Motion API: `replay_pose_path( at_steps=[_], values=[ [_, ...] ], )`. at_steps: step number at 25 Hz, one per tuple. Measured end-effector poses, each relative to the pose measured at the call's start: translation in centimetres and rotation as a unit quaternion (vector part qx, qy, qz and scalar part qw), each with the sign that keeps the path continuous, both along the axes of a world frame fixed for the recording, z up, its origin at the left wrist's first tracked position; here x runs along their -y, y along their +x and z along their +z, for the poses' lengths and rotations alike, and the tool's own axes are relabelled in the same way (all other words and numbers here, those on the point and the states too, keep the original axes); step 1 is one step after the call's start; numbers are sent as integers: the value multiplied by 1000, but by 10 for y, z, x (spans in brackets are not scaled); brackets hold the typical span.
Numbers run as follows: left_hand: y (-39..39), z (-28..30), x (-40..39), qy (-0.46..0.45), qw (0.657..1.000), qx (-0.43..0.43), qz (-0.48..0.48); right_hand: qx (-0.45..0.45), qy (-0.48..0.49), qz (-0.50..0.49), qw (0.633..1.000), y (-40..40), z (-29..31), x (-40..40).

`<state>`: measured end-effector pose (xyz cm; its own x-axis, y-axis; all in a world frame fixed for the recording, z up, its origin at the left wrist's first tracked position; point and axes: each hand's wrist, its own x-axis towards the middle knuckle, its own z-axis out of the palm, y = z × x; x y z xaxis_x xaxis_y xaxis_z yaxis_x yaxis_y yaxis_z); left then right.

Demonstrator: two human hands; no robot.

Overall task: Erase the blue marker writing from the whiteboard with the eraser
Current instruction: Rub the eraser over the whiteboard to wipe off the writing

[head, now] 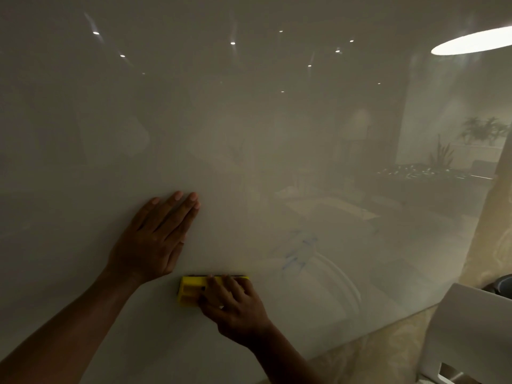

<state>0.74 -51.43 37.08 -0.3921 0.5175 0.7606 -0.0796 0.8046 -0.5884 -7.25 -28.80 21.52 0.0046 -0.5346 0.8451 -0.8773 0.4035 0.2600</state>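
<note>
Two bare hands are up against the whiteboard (pixel 249 134), a big glossy pale panel that fills nearly the whole head view and mirrors the room behind: small ceiling spots, one large oval lamp at the upper right, some potted plants and low furniture, all hazy.

Seen from the head camera, the left hand (pixel 155 236) lies flat on the board, fingers straight and close together, pointing up and a little to the right, palm pressed to the surface and holding nothing. Just below and to its right, the right hand (pixel 235 303) grips the eraser (pixel 194 292), a yellow block with a dark pad along its top edge against the board. Its fingers are curled over the right part of the block, so only the left end and the ribbed back show. The two hands are close but not touching; the heel of the left one sits just above the eraser's left end.

To the right of the eraser, a little higher, the blue marker writing (pixel 300 250) is faint and smeared, a few pale blue strokes that I cannot read. The eraser is beside it, not on it.

At the lower right corner, past the board's edge, a white chair back (pixel 471 328) stands in front of a patterned yellowish wall (pixel 493 245).
</note>
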Motion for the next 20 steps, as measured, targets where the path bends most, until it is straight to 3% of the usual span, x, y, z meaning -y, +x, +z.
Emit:
replay_pose_path(
  at_steps=[3, 7, 12, 20],
  values=[
    [-1, -1, 1, 1, 1000, 2, 1, -51, 34, 14, 998, -6, 4, -13],
    [-2, -2, 2, -1, 1000, 2, 8, 16, -28, 11, 999, -2, 0, -13],
    [-2, -2, 2, -1, 1000, 0, 5, -42, -18, -17, 999, -1, 6, -18],
    [-1, -1, -1, 4, 1000, 5, 2, -11, -36, -55, 998, -8, 7, -26]
  ],
)
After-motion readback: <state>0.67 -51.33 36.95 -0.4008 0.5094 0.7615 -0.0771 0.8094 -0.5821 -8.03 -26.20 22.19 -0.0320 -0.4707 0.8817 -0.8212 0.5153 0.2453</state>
